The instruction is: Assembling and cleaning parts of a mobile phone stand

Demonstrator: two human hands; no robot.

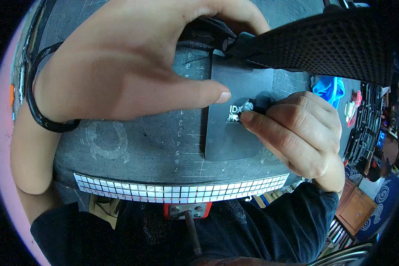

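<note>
A dark grey flat panel (226, 137) lies on a dark platen (159, 146). On the panel sits a small print (233, 109) of white letters. My right hand (297, 133) is closed in a pinch over it, with a crinkled, shiny film (247, 106) at the fingertips. My left hand (137, 62) arches over the panel's far end. Its thumb reaches onto the panel's left edge, while its fingers curl around a black textured piece (319, 46) that rises above the panel toward the right. Some of those fingertips are hidden behind the piece.
A white gridded ruler strip (181, 191) runs along the platen's near edge, with a red and metal bracket (188, 209) below it. A blue cloth (330, 90) lies beyond my right hand. Cluttered shelves (363, 128) stand farther right.
</note>
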